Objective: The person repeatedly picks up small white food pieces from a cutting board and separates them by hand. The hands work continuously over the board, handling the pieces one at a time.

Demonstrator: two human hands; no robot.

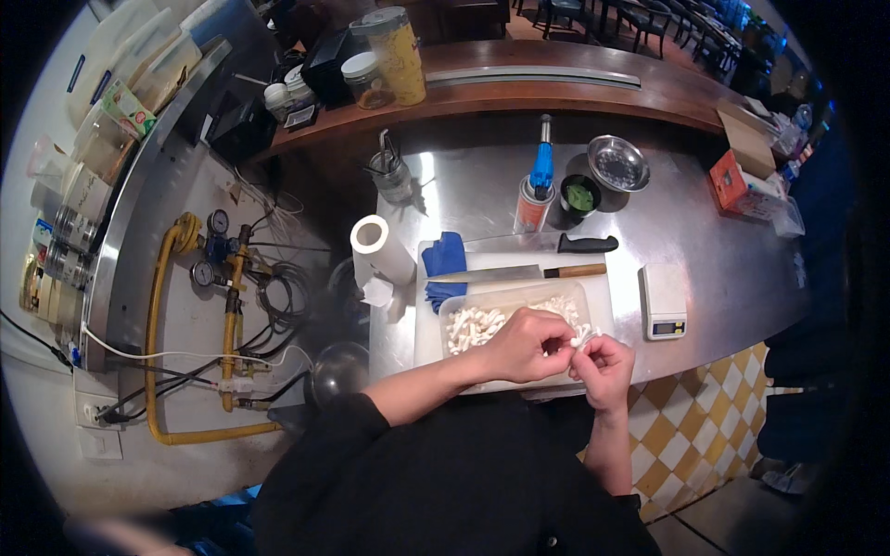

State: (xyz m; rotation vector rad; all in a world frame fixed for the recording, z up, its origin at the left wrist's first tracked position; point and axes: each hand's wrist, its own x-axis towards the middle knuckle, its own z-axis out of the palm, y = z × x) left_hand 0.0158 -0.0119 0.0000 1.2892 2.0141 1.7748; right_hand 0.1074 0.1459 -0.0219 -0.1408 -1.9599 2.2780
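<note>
My left hand (532, 345) and my right hand (606, 368) meet over the near right corner of a clear plastic container (514, 299). Between their fingertips is a small cluster of thin white mushrooms (586, 336); both hands pinch it. Many white mushroom pieces (475, 328) lie in the container, which rests on a white cutting board (427, 347). Behind it, a knife with a wooden handle (576, 271) lies with its tip over a folded blue cloth (445, 264). Farther back lies a knife with a black handle (588, 243).
A paper roll (389, 254) stands left of the board, a digital scale (664, 299) right. Behind are a blue-headed blowtorch (541, 167) on its can, a dark cup of green leaves (578, 197), a metal bowl (619, 164) and a jar of utensils (391, 177). Someone in dark clothing stands at far right.
</note>
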